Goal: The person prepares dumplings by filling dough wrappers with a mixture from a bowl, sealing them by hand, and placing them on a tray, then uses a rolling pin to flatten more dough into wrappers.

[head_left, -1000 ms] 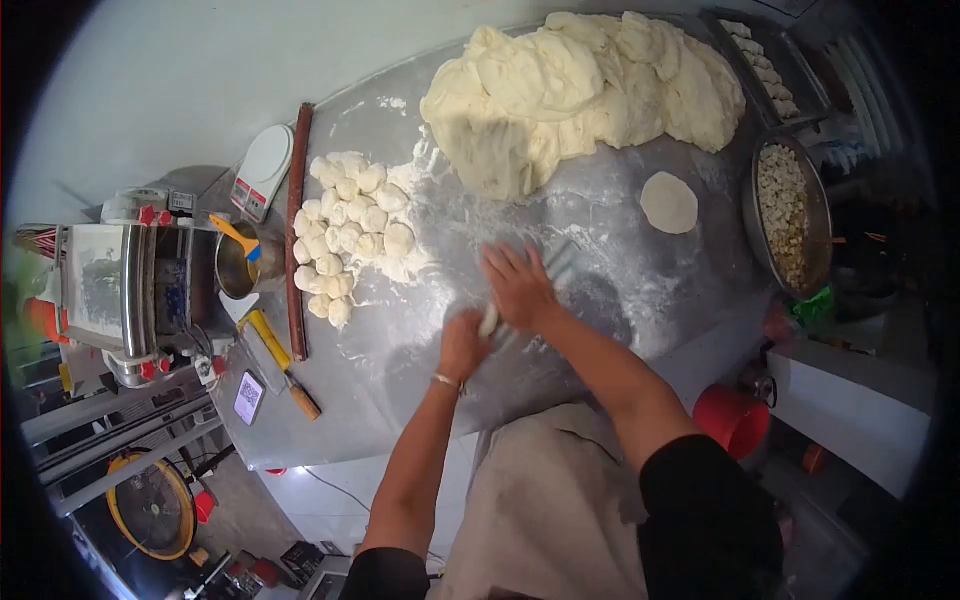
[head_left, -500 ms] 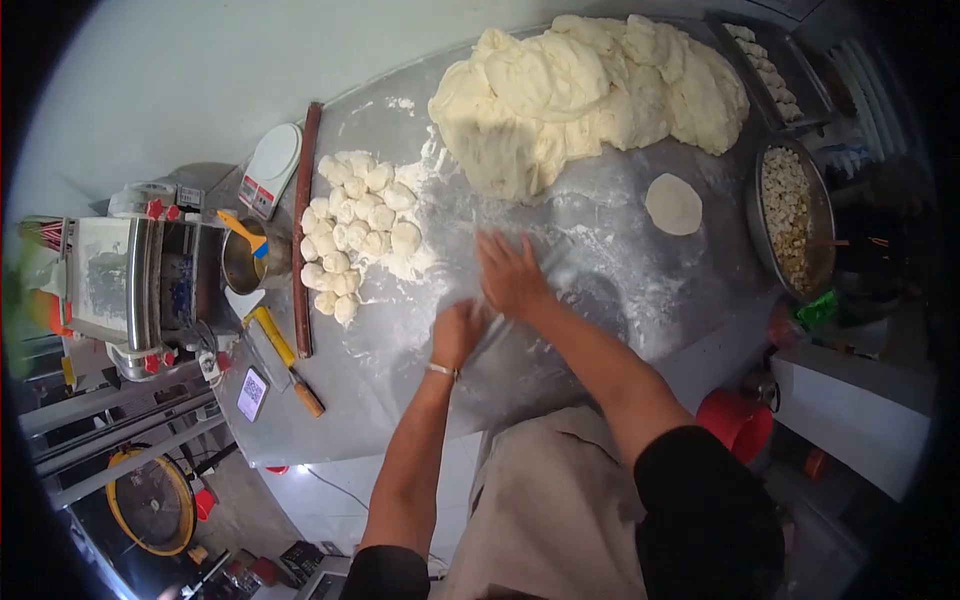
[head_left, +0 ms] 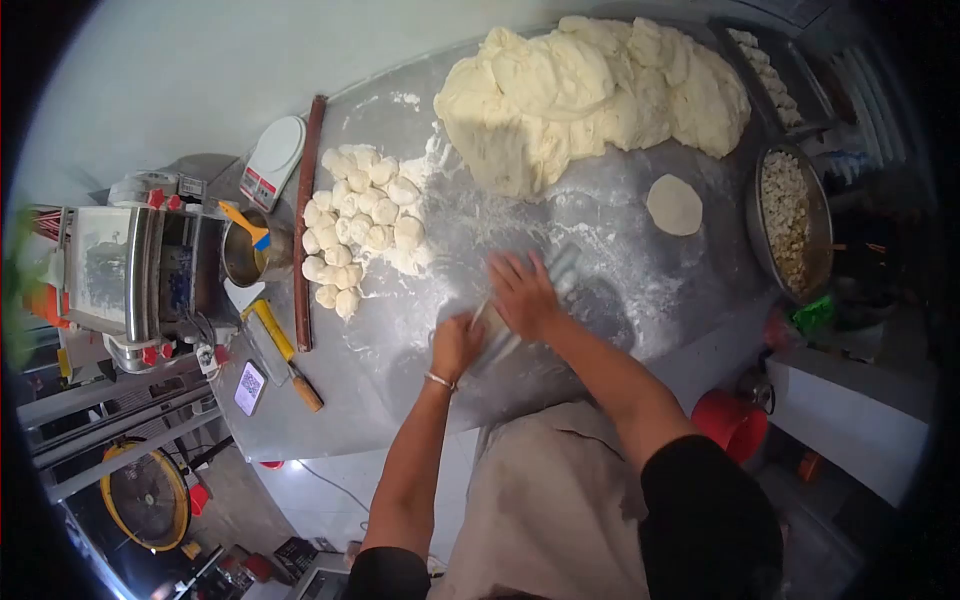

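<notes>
My left hand point(head_left: 457, 347) is closed, its fingers pinching the edge of a small flattened piece of dough point(head_left: 494, 322) on the floury table. To its right, my right hand point(head_left: 525, 297) lies flat with fingers stretched out, pressing on a thin rolling pin point(head_left: 565, 268) that is smeared by motion. The pin runs slantwise under the palm, and part of the dough is hidden by my hands. A cluster of floured dough balls point(head_left: 365, 205) sits to the left. One rolled-out dough round point(head_left: 675, 205) lies at the right.
A large mound of dough point(head_left: 600, 95) covers the back of the table point(head_left: 400, 420). At the right stand a bowl of filling point(head_left: 790, 220) and a tray point(head_left: 815, 75). Leftward are a long wooden rod point(head_left: 305, 230), a scale point(head_left: 275, 160), a pot point(head_left: 240, 255), a scraper point(head_left: 268, 335) and a phone point(head_left: 250, 388).
My right hand has shifted slightly right and towards me over the rolling pin. My left hand has moved a little towards me, and the dough piece now shows between the hands.
</notes>
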Demonstrator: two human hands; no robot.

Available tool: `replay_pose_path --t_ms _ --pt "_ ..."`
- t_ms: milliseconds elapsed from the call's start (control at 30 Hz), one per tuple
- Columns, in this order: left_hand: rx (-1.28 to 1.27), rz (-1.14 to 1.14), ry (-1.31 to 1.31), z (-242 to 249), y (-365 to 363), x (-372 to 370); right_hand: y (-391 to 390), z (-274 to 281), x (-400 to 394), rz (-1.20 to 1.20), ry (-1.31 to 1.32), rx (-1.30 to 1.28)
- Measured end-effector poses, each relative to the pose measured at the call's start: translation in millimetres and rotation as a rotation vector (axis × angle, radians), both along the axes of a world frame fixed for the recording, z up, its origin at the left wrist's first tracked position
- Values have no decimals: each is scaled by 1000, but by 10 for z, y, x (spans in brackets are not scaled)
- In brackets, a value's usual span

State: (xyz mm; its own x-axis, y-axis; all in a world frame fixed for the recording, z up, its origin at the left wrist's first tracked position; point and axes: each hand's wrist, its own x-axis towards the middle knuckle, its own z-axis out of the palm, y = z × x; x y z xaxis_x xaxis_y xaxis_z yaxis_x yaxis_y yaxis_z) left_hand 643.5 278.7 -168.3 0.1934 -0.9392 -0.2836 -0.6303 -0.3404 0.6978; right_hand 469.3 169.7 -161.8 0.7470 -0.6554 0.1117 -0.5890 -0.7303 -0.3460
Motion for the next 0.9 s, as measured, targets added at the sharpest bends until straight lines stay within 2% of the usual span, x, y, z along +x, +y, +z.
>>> replay_pose_path --t_ms 33,167,200,300,400,500,533,600,633,733,767,800,833,867,900 --pt "34 -16 -153 2 -76 32 -124 -6 251 -53 -47 -44" --pt "-54 47 -89 233 -314 108 -435 0 768 -100 -160 -61" --pt "-51 6 -135 74 -289 145 -447 -19 791 -100 -179 -51" --pt "-154 105 -28 -98 -69 58 0 -86 140 -50 -124 39" --pt "22 350 473 -186 118 -29 444 94 -779 65 -133 96" --pt "173 530 940 313 -222 -531 619 116 -1186 91 -108 62" --pt "-326 197 372 42 -332 -735 624 98 -1207 103 -93 50" --pt "-397 16 397 327 -806 -1191 624 59 -1235 113 -68 87" --pt "-11 197 1020 930 -1161 -1330 595 43 -1227 110 -48 105" --pt "-268 176 386 511 -1635 -824 383 24 -1200 230 -90 188" --pt "-482 217 136 231 -1650 -423 325 -6 -1204 257 -132 198" --pt "-576 179 -278 43 -1597 55 256 -38 -1201 282 -174 206" --pt "-337 217 -427 243 -1516 377 195 -72 -1201 302 -216 213" --pt "-272 266 -602 29 -1420 709 146 -95 -1214 291 -214 208" --pt "-59 329 -632 201 -1318 788 90 -116 -1225 281 -210 205"
